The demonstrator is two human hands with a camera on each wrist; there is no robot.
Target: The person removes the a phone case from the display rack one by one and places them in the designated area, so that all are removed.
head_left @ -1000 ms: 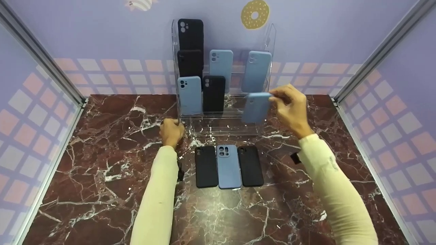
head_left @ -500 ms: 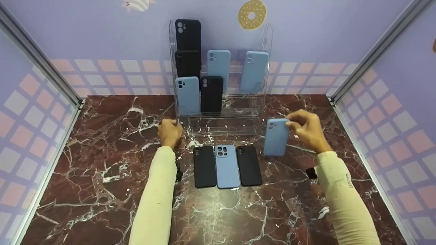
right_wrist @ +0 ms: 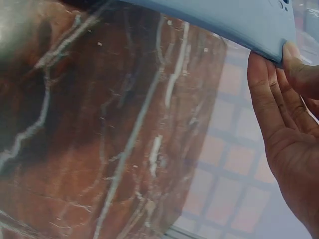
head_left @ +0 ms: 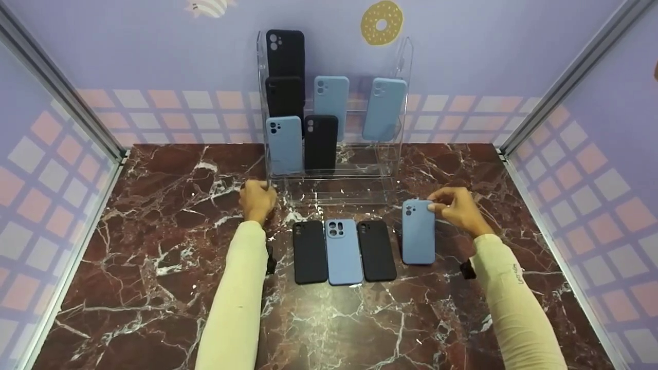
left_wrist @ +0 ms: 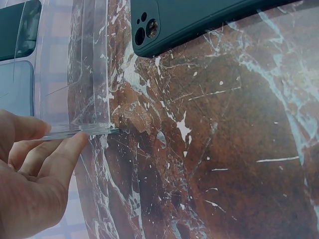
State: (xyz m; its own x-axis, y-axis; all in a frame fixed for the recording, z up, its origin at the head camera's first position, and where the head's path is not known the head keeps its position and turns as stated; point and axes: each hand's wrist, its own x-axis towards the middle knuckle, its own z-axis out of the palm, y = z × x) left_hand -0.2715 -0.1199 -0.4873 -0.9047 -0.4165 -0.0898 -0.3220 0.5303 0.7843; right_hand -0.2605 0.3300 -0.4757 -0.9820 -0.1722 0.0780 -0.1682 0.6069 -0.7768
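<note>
My right hand (head_left: 459, 209) pinches a light blue phone case (head_left: 418, 234) by its top right corner, thumb on the back and fingers behind, as the right wrist view also shows. The case is tilted, its lower end at or near the tabletop, right of a row of two black cases and a blue one (head_left: 344, 254) lying flat. My left hand (head_left: 258, 201) pinches the side panel of a clear acrylic display stand (left_wrist: 65, 133) between thumb and fingers. On the stand's tiers lean several black and blue cases, among them a black case (head_left: 322, 144) in the lowest tier.
A dark red marbled tabletop (head_left: 154, 308) lies under everything. Purple panels with a pink and white tile pattern stand at the back (head_left: 205, 61) and both sides, joined by metal corner posts.
My right hand has carried the blue case out of the stand's lowest tier, rightward and down toward the tabletop beside the flat row. My left hand stays at the stand's side.
</note>
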